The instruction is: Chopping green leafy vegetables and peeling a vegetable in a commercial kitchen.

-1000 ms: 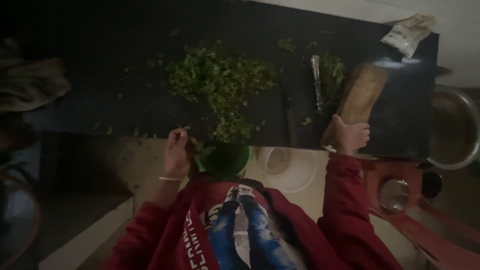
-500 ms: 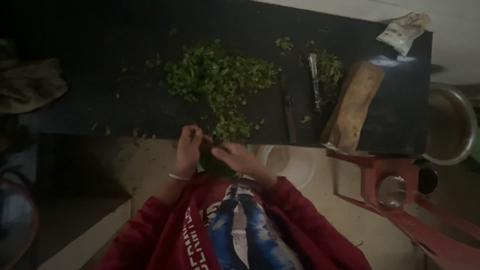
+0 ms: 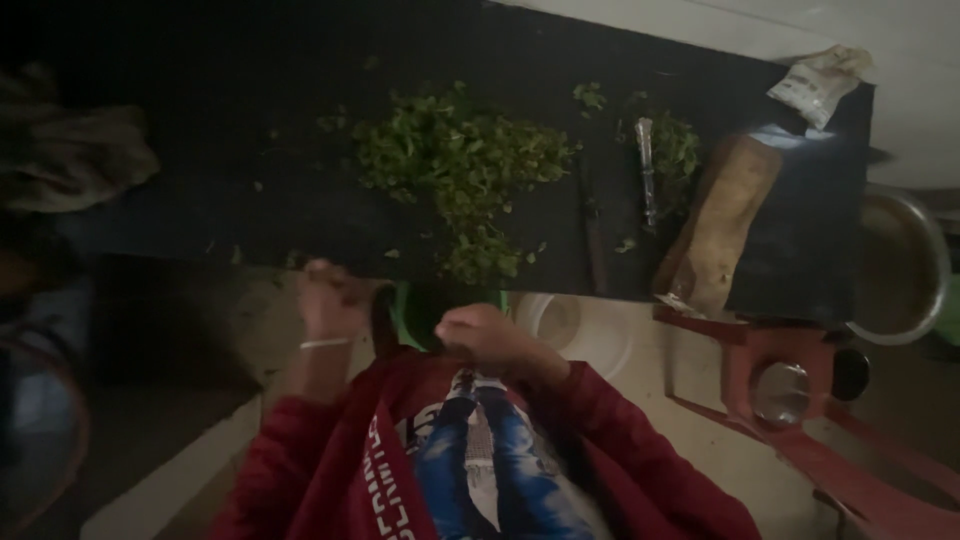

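Observation:
A pile of chopped green leaves [image 3: 460, 165] lies on a dark counter [image 3: 200, 120]. Just under the counter's near edge sits a green bowl [image 3: 420, 310], mostly hidden between my hands. My left hand [image 3: 325, 300], blurred and with a bangle on the wrist, is at the bowl's left rim. My right hand [image 3: 485, 335] is curled over the bowl's right side. Both hands seem to grip the bowl. My red sleeves and printed shirt fill the bottom of the view.
A metal tool [image 3: 645, 170] and a dark-handled knife [image 3: 595, 235] lie right of the greens, beside a wooden board [image 3: 720, 225] and a packet [image 3: 820, 80]. A white basin [image 3: 585, 330], red stool [image 3: 790, 375] and steel pot [image 3: 900, 265] stand below right. Cloth [image 3: 70, 160] lies left.
My right hand left the wooden board and came across to the green bowl. Both hands and the bowl have since dropped a little below the counter's edge.

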